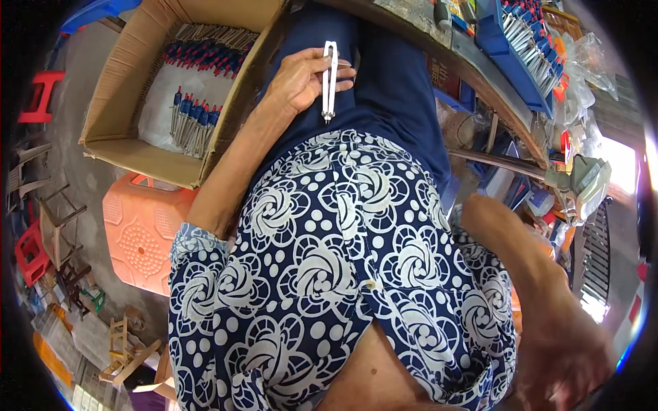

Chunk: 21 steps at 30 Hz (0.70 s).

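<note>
Over my lap, my left hand (299, 81) holds a silvery-white drawing compass (329, 85) between thumb and fingers. Its hinge end is at the top and its two legs lie close together, with a dark point facing my body. My right hand (565, 363) is out at the lower right, beside my hip and away from the compass. It is blurred, so its fingers and anything in them cannot be made out.
To my left, an open cardboard box (110, 103) contains rows of metal tools with blue and red ends. An orange plastic stool (140, 233) is beside it. Ahead, a workbench (404, 31) carries a blue bin (504, 65) of similar pieces. Red stools (42, 96) stand farther left.
</note>
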Each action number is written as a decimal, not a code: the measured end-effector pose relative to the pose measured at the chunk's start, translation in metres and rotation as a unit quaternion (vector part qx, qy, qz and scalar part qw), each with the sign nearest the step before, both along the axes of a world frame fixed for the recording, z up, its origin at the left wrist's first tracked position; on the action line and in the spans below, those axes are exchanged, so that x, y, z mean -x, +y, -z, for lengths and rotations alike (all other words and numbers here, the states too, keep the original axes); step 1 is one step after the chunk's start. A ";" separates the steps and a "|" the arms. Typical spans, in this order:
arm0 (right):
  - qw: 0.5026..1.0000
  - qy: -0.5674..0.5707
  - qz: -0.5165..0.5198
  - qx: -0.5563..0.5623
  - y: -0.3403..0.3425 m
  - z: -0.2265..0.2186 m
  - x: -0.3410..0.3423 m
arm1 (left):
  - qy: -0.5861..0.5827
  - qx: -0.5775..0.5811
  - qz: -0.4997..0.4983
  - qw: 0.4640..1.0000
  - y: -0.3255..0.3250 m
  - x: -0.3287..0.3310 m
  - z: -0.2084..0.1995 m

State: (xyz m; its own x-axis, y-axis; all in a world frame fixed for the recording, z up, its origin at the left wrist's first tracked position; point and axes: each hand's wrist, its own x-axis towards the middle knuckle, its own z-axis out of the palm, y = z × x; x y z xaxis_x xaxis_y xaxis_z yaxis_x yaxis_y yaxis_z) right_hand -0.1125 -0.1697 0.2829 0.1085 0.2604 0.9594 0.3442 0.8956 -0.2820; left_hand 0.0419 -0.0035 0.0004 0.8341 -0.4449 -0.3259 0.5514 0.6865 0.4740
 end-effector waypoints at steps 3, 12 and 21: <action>0.916 -0.013 0.318 0.245 -0.002 0.036 -0.033 | -0.007 -0.002 -0.027 1.000 0.003 0.006 0.004; 0.608 0.172 0.498 0.593 0.024 0.227 -0.118 | -0.016 -0.047 -0.058 0.997 -0.008 0.003 0.001; 0.594 0.376 0.451 0.550 0.018 0.221 -0.107 | 0.002 0.043 -0.041 0.998 -0.003 0.001 0.001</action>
